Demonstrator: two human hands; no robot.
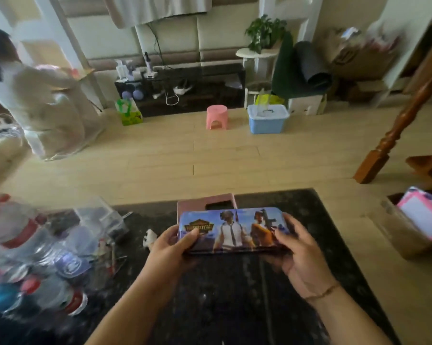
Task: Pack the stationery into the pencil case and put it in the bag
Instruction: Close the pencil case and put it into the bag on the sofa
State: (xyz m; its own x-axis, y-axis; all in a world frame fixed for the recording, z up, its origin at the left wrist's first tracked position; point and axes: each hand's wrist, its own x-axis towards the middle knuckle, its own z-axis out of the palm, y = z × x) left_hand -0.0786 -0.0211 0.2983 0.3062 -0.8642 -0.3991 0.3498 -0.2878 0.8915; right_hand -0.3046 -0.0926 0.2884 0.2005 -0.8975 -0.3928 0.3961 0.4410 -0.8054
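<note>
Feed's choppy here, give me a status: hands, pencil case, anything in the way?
Left hand and right hand grip the pencil case by its ends, lid closed, above the dark table. Bottle clutter to the left, clear of it. Bag not identified.

The pencil case (232, 230) has a blue-violet lid printed with two game figures, one in a white shirt and dark tie, one in orange, beside a gold emblem. The counter (224, 302) is black stone speckled with pale flecks. A dusty-pink item (192, 204) lies just behind the case. The floor (185, 155) is pale wood planking. On it stand a pink stool (216, 117) and a light blue box (267, 120) with a whitish lid. The bottles (33, 247) at left are clear with red bands.
</note>
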